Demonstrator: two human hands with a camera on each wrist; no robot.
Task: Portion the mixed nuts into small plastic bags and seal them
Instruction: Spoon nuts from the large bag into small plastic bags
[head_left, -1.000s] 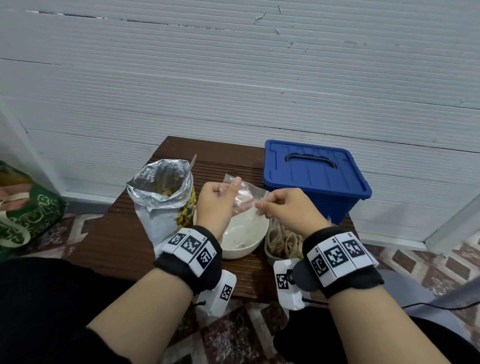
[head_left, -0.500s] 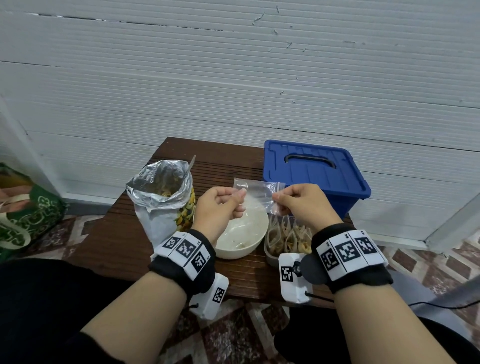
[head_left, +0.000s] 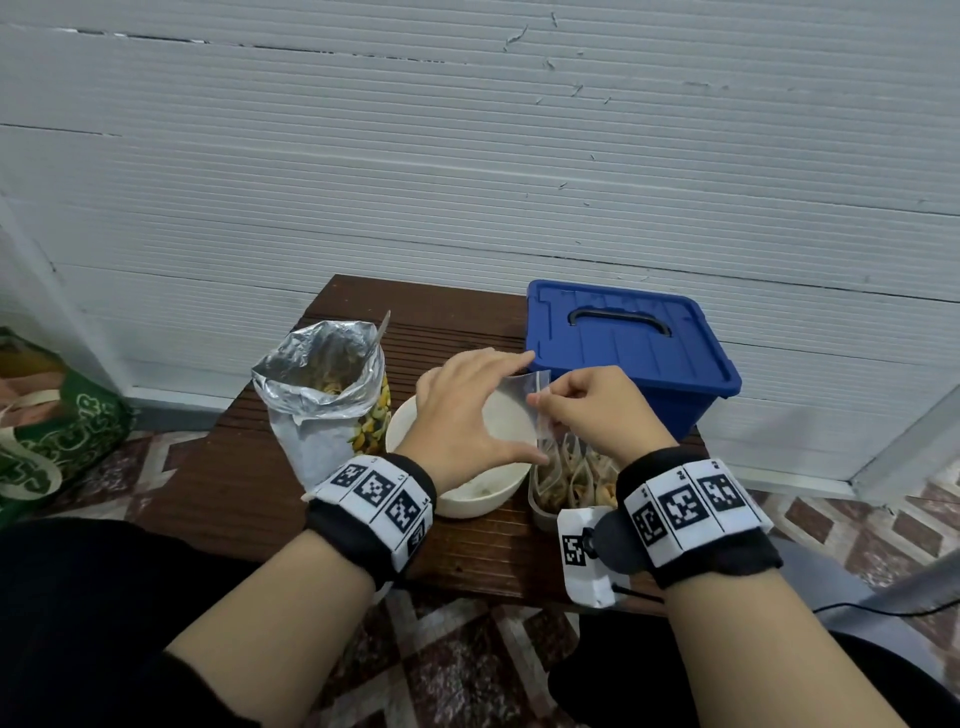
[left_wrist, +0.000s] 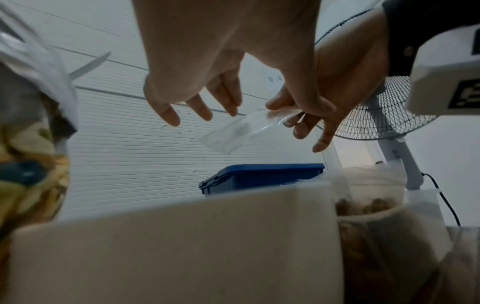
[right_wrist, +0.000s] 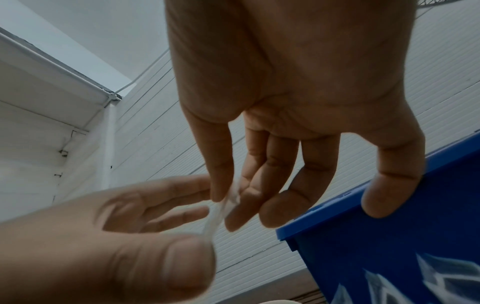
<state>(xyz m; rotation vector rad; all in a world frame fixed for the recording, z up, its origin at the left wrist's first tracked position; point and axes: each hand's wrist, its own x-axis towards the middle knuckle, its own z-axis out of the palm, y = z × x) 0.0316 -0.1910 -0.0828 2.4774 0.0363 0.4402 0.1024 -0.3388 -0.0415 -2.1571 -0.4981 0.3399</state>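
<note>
Currently the left hand (head_left: 462, 410) is spread, fingers straight, grasping nothing. At its 3 o'clock, above the bowl (head_left: 415, 423), hangs the small bag (head_left: 522, 395): apparently empty, light, limp and slippery, best taken at its mouth edge. The right hand (head_left: 597, 410) pinches that edge, thumb against fingertips.

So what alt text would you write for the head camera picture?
A right hand pinches an empty clear plastic bag above a white bowl, the left hand open beside it. An open foil nut pouch, a tub of filled bags and a blue lidded box share the brown table.
</note>
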